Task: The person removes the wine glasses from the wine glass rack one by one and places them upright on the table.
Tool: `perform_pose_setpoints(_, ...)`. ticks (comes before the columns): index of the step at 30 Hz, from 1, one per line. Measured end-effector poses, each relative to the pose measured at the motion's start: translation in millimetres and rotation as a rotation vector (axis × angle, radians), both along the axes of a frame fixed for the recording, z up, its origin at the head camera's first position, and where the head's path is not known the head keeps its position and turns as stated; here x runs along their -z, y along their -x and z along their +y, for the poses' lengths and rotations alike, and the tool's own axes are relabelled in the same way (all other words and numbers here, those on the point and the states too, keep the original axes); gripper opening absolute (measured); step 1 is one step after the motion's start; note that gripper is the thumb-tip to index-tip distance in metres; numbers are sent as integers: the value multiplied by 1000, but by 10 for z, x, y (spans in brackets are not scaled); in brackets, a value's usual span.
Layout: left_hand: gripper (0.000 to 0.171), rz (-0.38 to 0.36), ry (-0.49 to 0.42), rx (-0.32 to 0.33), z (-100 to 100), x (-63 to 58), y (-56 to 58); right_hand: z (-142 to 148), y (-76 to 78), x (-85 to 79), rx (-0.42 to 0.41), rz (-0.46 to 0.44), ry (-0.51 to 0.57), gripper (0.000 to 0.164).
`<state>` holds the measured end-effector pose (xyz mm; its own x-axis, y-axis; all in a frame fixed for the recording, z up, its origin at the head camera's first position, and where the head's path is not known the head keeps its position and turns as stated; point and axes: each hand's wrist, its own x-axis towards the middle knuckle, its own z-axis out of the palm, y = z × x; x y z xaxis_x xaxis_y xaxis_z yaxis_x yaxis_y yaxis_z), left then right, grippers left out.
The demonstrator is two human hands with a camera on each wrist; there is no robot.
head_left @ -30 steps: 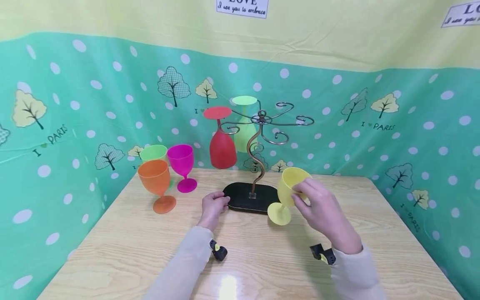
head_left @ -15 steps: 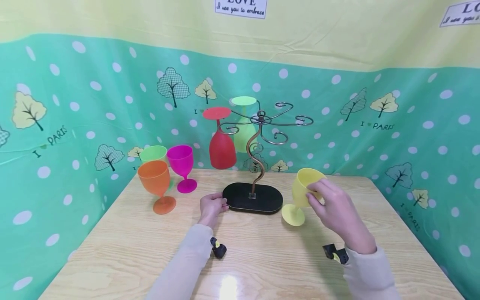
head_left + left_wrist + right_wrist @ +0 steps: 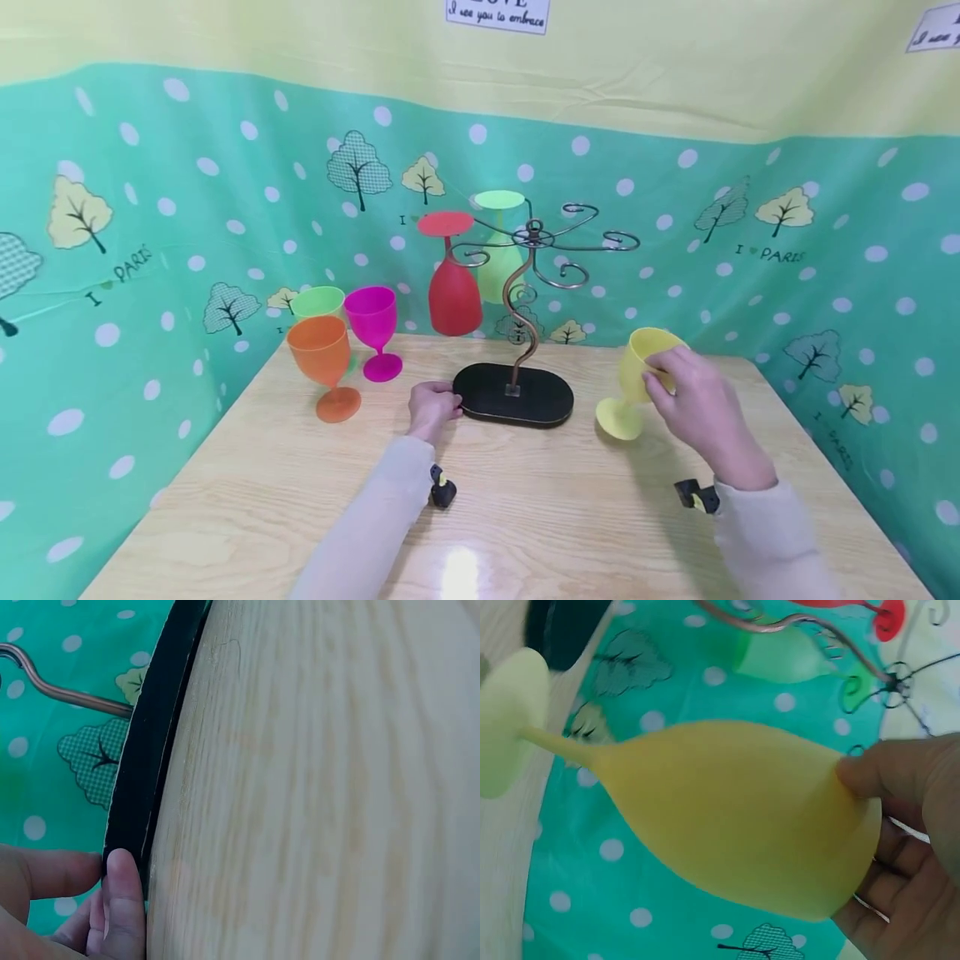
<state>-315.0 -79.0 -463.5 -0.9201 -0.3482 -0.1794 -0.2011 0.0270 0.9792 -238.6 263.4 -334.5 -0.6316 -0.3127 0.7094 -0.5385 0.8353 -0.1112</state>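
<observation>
A wire rack with a black oval base (image 3: 540, 400) stands mid-table, its curled arms spreading from a twisted copper-coloured post. My left hand (image 3: 433, 404) pinches the left end of this base; in the left wrist view the thumb and fingertips meet the base's edge (image 3: 139, 780). To the right of the rack, my right hand (image 3: 708, 408) grips a yellow goblet (image 3: 634, 371) by the rim of its bowl. The goblet leans a little, bowl up; whether its foot touches the table I cannot tell. Upside down on the rack hang a red goblet (image 3: 453, 296) and a light green goblet (image 3: 498, 200).
At the table's left stand an orange goblet (image 3: 321, 350), a magenta goblet (image 3: 372, 312) and a green goblet (image 3: 318, 300), partly hidden behind the orange one. A polka-dot curtain (image 3: 247, 200) closes off the back and sides of the wooden table (image 3: 540, 517).
My right hand has carried the yellow goblet rightward, away from the rack's base. My left hand keeps its hold on the base. The head view has shifted slightly.
</observation>
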Motion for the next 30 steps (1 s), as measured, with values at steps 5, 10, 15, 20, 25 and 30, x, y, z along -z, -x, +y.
perform_pose_setpoints(5,28,-1,6,11,-4,-30,-6,158,208,-72,29,21,-32,12)
perform_pose_setpoints(10,29,-4,-7,22,-5,-26,-3,324,424,-130,118,-65,-74,13)
perform_pose_setpoints(15,30,-4,-18,20,-25,-11,9,470,629,-168,185,-159,-114,13)
perform_pose_setpoints(20,32,-10,-26,15,-43,-10,10,582,794,-171,222,-210,-130,17)
perform_pose_setpoints(25,32,-4,-31,26,-44,-14,7,662,922,-153,254,-235,-130,18)
perform_pose_setpoints(30,32,2,-40,32,-22,-22,9,800,1036,-100,287,-281,-150,20)
